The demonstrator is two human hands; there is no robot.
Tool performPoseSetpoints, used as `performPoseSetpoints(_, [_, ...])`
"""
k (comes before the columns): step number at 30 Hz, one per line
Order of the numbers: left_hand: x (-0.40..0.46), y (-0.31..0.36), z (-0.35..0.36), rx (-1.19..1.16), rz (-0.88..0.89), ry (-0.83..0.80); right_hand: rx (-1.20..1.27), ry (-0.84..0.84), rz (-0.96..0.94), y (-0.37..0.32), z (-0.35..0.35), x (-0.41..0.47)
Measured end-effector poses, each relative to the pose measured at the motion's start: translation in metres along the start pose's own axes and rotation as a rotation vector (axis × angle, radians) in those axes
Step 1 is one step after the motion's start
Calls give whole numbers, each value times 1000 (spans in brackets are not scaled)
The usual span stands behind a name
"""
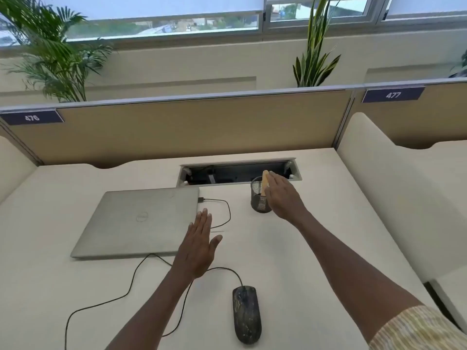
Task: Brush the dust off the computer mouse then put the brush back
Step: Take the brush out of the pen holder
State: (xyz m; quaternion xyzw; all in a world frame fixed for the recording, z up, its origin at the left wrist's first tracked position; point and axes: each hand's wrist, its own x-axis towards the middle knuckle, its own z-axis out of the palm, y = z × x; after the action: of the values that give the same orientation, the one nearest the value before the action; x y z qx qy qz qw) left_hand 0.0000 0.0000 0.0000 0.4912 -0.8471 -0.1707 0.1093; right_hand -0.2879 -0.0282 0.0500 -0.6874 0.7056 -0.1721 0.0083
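The computer mouse [246, 315] lies on the near part of the desk [328, 223], dark and mottled with pale dusty streaks, its black cable [161, 261] looping away to the left and under your left forearm. The brush [265, 181] is at the far side of the desk: its pale wooden handle stands tilted in the black mesh pen cup [259, 198], with the upper end sticking out above the rim. Your right hand [281, 195] is stretched out to the cup with its fingers beside the handle; they appear to touch it, but you cannot tell from here whether they have closed around it. Your left hand [198, 245] hovers flat and open, fingers together and pointing away from you, over the near right corner of the closed silver laptop [136, 218]. A second thin black cable [222, 210] is plugged into the laptop's right edge and curves across the desk between the laptop and the cup. Just beyond the cup, an open cable tray [240, 171] is sunk into the desk, and a tan divider panel [177, 130] rises behind it.
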Motion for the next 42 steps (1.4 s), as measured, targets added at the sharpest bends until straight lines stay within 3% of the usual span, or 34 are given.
performPoseSetpoints(7, [8, -6, 10, -47, -100, 22, -72, -242, -3, 19, 13, 48])
performPoseSetpoints(11, [9, -10, 12, -49, -122, 21, -32, -289, 18, 22, 16, 57])
performPoseSetpoints(23, [7, -7, 20, -99, -95, 32, 374, -32, 159, 23, 22, 55])
performPoseSetpoints(30, [-4, 1, 12, -141, -67, 69, 427, 13, 229, 16, 11, 43])
performPoseSetpoints(36, [-27, 17, 0, -232, -33, 152, 480, 216, 284, 3, -27, 35])
performPoseSetpoints(42, [-72, 21, 2, -304, 12, 186, 413, 403, 222, -10, -61, 7])
